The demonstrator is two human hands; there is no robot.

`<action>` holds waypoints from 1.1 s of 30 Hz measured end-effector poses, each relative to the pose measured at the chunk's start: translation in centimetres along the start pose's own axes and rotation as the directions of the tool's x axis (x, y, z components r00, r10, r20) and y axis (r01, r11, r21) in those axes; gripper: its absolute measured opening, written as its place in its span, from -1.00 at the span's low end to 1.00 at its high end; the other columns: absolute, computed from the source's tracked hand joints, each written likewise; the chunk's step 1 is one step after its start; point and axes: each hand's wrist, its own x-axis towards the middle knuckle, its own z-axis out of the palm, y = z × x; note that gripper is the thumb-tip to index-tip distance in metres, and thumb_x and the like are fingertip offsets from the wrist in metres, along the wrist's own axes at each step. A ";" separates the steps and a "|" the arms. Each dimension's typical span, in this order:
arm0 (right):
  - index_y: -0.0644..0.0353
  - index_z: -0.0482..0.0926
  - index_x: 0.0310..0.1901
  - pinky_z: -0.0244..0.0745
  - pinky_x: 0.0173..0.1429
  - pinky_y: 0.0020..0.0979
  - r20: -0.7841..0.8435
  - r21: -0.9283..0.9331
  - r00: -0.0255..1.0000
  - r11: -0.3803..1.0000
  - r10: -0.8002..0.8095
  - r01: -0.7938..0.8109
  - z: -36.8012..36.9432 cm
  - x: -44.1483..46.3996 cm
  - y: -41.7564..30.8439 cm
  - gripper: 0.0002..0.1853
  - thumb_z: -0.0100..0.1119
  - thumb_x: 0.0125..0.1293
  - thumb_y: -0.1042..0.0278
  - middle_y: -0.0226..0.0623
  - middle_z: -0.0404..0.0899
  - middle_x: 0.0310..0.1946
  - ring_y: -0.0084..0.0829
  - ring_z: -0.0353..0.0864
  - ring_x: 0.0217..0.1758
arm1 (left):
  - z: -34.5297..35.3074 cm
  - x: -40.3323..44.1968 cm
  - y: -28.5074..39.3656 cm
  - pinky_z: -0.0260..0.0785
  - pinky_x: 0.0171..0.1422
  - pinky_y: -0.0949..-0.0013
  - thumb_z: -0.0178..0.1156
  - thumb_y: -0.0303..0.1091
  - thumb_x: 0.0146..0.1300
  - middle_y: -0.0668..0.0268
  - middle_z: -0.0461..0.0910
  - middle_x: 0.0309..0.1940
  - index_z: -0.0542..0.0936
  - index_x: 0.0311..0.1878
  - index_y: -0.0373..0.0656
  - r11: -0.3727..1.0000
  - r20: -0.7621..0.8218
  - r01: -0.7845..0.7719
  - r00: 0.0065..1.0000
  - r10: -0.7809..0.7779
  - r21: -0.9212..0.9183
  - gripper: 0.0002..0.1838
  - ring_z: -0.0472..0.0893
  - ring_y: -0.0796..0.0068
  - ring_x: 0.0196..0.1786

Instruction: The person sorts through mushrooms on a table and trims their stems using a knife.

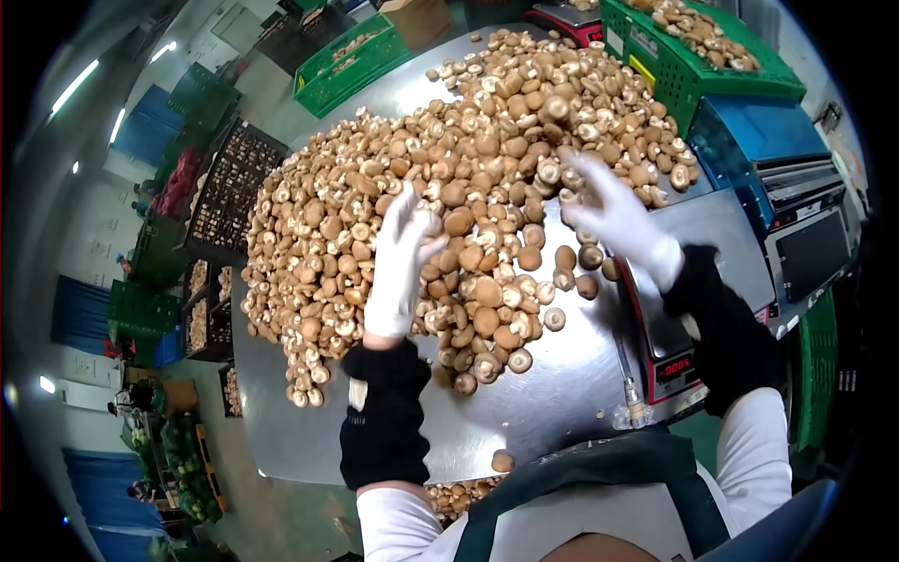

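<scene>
A large heap of brown mushrooms [478, 140] lies on the metal table [300, 431]. My left hand [401, 262], in a white glove, is over the middle of the heap, its thumb and fingers curled around a pale mushroom [428, 223]. My right hand [618, 215], also gloved in white, reaches in from the right at the heap's right edge. Its fingers point at several mushrooms, and its fingertips blur into them, so any hold is unclear. Loose mushrooms [554, 319] lie between the hands and nearer to me.
On the right, a scale [674, 328] with a red display stands beside a blue machine [763, 131]. Green crates [698, 80] are at the back right and back left. Dark crates of mushrooms [234, 192] stand left of the table. A bottle-like object [635, 405] lies near the front edge.
</scene>
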 end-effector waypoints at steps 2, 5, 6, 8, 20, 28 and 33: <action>0.24 0.45 0.11 0.49 0.04 -0.23 0.322 -0.373 0.921 0.924 0.219 -0.089 0.2 -6.0 -2.4 -0.55 0.17 0.19 0.30 0.01 0.54 -0.06 -0.06 0.61 -0.15 | -2.2 -4.4 -2.3 0.44 0.09 0.40 0.20 -0.22 0.28 0.26 0.47 0.15 0.42 0.24 -0.21 0.918 -0.043 0.039 0.999 -0.024 0.396 -0.50 0.53 0.50 0.04; 0.23 0.52 -0.11 0.54 -0.20 -0.16 0.619 -0.618 0.682 0.777 0.390 0.117 1.8 -13.0 -2.6 -0.73 0.04 0.24 0.27 -0.08 0.62 -0.36 -0.09 0.64 -0.32 | -6.2 -11.2 -7.9 0.45 -0.03 0.38 0.22 -0.32 0.23 0.20 0.61 -0.13 0.56 0.05 -0.22 0.717 -0.018 0.050 0.998 -0.052 0.696 -0.66 0.60 0.42 -0.13; 0.25 0.52 -0.13 0.55 -0.24 -0.17 0.662 -0.646 0.610 0.744 0.435 0.171 2.2 -14.9 -2.4 -0.74 0.03 0.24 0.26 -0.12 0.62 -0.40 -0.11 0.65 -0.34 | -6.4 -13.4 -9.0 0.47 -0.09 0.35 0.23 -0.29 0.21 0.16 0.63 -0.20 0.57 0.01 -0.22 0.665 -0.025 0.076 0.996 -0.085 0.743 -0.67 0.63 0.37 -0.21; 0.28 0.46 -0.11 0.55 -0.25 -0.18 0.587 -0.747 0.573 0.655 0.572 0.112 3.4 -18.8 -0.1 -0.65 0.09 0.23 0.16 -0.06 0.60 -0.25 -0.13 0.64 -0.24 | -6.8 -16.6 -11.7 0.50 -0.16 0.24 0.27 -0.19 0.15 0.09 0.61 -0.30 0.58 0.01 -0.19 0.436 -0.037 0.144 0.969 -0.246 0.888 -0.60 0.64 0.17 -0.28; 0.35 0.40 0.06 0.54 -0.15 -0.32 0.430 -0.859 0.765 0.478 0.479 0.183 6.3 -24.3 4.6 -0.59 0.09 0.13 0.46 0.13 0.36 0.05 -0.15 0.59 -0.26 | -2.4 -23.4 -20.5 0.45 -0.03 0.40 0.27 -0.54 0.14 0.28 0.47 -0.06 0.41 0.16 -0.16 0.897 -0.557 0.147 0.822 0.123 0.416 -0.51 0.54 0.44 -0.12; 0.43 0.32 0.16 0.46 -0.23 -0.65 0.411 0.411 0.696 0.562 0.588 -0.718 3.5 -24.5 -0.5 -0.48 0.13 0.11 0.63 -0.39 0.54 -0.26 -0.65 0.53 -0.29 | -1.9 -34.0 -15.8 0.59 -0.20 0.41 -0.04 -0.31 0.41 0.08 0.46 0.02 0.19 0.36 -0.14 0.797 -0.304 0.496 0.744 -0.595 -0.346 -0.51 0.64 0.35 -0.21; 0.35 0.34 0.13 0.58 -0.24 -0.53 0.736 0.534 0.390 -0.120 0.553 -0.837 2.8 -27.1 -2.0 -0.62 0.03 0.27 0.55 -0.27 0.52 -0.24 -0.51 0.58 -0.32 | 2.0 -35.8 -17.6 0.55 0.02 0.24 -0.09 -0.29 0.45 0.06 0.37 0.13 0.10 0.41 -0.15 0.687 -0.236 0.573 0.665 -0.708 -0.446 -0.48 0.62 0.21 -0.02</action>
